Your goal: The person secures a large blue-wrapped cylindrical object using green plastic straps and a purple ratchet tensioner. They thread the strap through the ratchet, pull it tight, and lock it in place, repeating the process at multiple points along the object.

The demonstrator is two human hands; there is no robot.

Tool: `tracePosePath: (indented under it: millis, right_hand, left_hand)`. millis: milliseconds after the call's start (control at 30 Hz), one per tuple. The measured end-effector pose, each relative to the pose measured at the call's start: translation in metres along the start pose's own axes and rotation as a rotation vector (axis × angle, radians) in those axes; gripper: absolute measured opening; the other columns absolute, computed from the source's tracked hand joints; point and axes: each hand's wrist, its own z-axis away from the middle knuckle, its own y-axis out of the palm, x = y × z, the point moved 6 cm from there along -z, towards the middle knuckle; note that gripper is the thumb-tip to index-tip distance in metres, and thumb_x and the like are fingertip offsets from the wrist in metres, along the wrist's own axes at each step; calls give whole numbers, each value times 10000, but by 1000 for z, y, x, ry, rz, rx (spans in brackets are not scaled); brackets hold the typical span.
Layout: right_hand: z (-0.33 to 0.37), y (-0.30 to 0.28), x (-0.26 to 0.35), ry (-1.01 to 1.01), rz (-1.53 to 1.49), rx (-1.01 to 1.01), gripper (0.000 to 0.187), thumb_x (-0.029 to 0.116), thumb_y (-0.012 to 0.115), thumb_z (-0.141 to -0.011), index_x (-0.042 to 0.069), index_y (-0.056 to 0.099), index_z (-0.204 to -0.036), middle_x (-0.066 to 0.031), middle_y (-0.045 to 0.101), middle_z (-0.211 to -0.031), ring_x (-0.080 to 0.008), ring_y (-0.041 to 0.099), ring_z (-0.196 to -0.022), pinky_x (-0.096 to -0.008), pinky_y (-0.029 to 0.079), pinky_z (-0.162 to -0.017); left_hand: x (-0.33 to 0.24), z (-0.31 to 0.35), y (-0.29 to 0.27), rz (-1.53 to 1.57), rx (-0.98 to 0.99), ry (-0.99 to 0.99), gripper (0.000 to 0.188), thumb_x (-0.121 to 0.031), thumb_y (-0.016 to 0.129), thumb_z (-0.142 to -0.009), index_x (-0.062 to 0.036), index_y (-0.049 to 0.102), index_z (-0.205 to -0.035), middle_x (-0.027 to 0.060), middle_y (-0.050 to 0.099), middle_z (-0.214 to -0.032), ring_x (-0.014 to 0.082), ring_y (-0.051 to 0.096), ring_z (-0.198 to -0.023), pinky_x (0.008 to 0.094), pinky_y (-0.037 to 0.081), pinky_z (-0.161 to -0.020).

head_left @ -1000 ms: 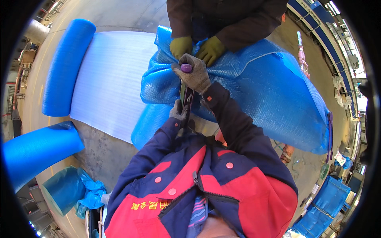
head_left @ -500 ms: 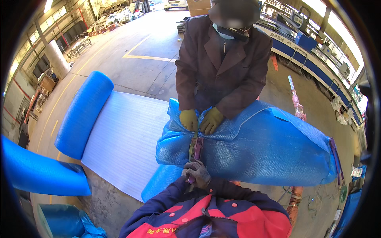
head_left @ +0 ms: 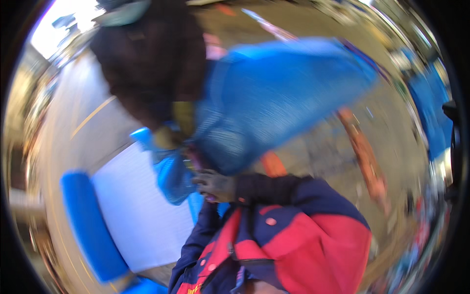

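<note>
Wrap (head_left: 279,98) of blue bubble sheet lay as a long swollen bundle, slanting from in front of the wearer's body toward the upper right. Its near end was gathered tight beside a purple-handled tool (head_left: 195,158), with a loose blue tail (head_left: 175,179) bunched on the other side. By my judgement the covering was largely done and the cinching of this end well along, but not finished, since the tool was not yet off and hands still crowded the spot. The right hand (head_left: 214,185), in a grey glove, had its fingers curled round the handle close to the chest; the left hand could not be made out, only the left sleeve (head_left: 208,218) ending just below the right hand, so I cannot tell what its fingers did. A co-worker's gloves (head_left: 165,138) pressed at the gather, though blur hid their exact hold. White foam sheet (head_left: 139,208) and a blue roll (head_left: 90,220) lay to the left. Compared with half a second earlier, the view had swung round and smeared — the bundle, level across the picture then, now climbed to the right — while the right hand kept its low place on the handle.
</note>
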Motion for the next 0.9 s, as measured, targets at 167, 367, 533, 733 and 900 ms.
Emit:
tracePosePath:
  millis: [167,367,533,733,900]
  right_hand:
    - [31,-4,25,200,-89,-182,524,307,793,-755,147,605,-1218,-161,476,-1400,-401,428,-1324,-543,317,-1123]
    - [188,-27,49,796,-282,-476,365,257,710,-871,130,651,-1208,-127,659,-1160,-306,639,-1074,-419,507,-923]
    - [413,20,85,1535,-269,-1076,245,230,659,-928,60,685,-1103,-140,716,-976,-258,694,-900,-373,542,-836]
    - [643,43,81,1888,-164,-1524,266,268,655,-960,43,670,-1101,-26,672,-867,-114,603,-747,-286,503,-688]
    - [810,-76,16,1615,404,-1655,233,214,694,-927,58,693,-1101,2,669,-804,-97,581,-656,-262,491,-621]
  left_hand:
    - [9,15,-33,-63,188,-49,479,-358,571,-981,-46,483,-1333,199,653,-1192,287,649,-1115,392,534,-876]
    - [-53,-25,-29,-72,126,139,485,-352,587,-972,-45,486,-1334,193,656,-1187,284,650,-1107,389,534,-880]
    - [-120,-63,3,-58,-43,345,491,-347,600,-964,-44,489,-1334,188,658,-1183,282,651,-1101,387,534,-883]
    - [-141,-75,49,-124,12,350,498,-342,616,-955,-43,492,-1335,182,661,-1178,280,652,-1093,384,534,-887]
    - [-128,-84,103,-245,81,254,504,-337,629,-948,-42,495,-1335,177,664,-1173,278,653,-1087,382,534,-890]
